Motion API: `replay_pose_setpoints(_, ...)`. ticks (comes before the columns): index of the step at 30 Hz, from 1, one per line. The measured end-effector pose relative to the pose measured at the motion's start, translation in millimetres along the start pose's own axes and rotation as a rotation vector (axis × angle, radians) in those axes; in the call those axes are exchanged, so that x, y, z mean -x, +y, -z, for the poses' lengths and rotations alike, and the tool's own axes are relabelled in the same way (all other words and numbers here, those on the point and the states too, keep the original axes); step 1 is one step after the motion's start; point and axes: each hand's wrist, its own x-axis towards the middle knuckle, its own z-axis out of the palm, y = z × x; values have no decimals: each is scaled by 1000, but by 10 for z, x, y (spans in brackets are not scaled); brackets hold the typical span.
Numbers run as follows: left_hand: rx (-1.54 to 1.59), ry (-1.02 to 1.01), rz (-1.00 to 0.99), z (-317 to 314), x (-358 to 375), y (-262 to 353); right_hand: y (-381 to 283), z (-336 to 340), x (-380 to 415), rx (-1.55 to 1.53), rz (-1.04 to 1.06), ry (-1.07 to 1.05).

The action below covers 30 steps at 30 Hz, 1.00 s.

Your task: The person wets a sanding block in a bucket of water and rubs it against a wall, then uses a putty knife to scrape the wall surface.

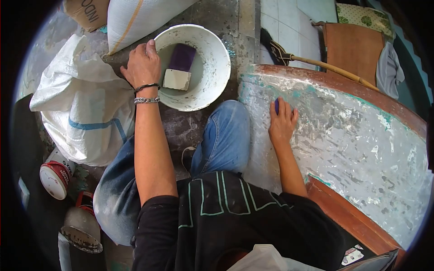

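We look down on a rough concrete floor (183, 128), grey and stained, which gives way at the top to pale tiles (289, 22). White woven sacks (86, 113) slump at the left beside a cardboard box (88, 11) and a few paint tins (54, 174) — one red and white. At the upper right stands a brown wooden panel (355, 47) with grey cloth (388, 70) draped over it — daylight falls evenly.

Informal repair workshop or work yard, likely boat or furniture refinishing. Landmark: the big curved wooden surface (352, 131), patchy with filler and scraped paint. Left of it a stained white bucket (212, 58) on rough concrete floor (181, 126); farther left woven sacks (86, 113) and paint cans (55, 174).
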Motion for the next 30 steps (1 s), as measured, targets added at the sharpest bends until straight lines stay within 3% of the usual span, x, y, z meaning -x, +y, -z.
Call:
replay_pose_setpoints(3, 1, 6, -20, -13, 2, -13, -140, -665, -581, -27, 109, 96)
replay_pose_setpoints(5, -1, 1, -35, -20, 13, -42, -351, -1214, -979, 10, 169, 13)
replay_pose_setpoints(8, 22, -4, -28, 11, -11, -58, -407, -1201, -984, 9, 164, -71)
replay_pose_setpoints(11, 40, -31, -17, 3, -21, -52, -123, -516, -306, -33, 144, -70)
replay_pose_setpoints(13, 35, -36, -5, -18, -21, -52, -1, 6, 85, -62, 15, -79)
replay_pose_setpoints(16, 52, -90, 11, 9, -33, -28, 40, 17, 97, -2, 10, -58)
replay_pose_setpoints(19, 57, -54, 13, -4, -53, -28, -112, -671, -662, -3, 123, 72)
replay_pose_setpoints(21, 66, -74, 16, 32, -22, -11, -244, -851, -1082, 59, 135, 33)
replay_pose_setpoints(24, 80, -75, 36, 49, -65, -3, -129, -682, -712, -2, 183, 37)
replay_pose_setpoints(28, 49, -79, 31, -2, -23, 1, -114, -357, 277, -20, 138, -109)
replay_pose_setpoints(30, 38, -49, 36, 10, -80, 8, -107, -395, 129, -28, 131, -121)
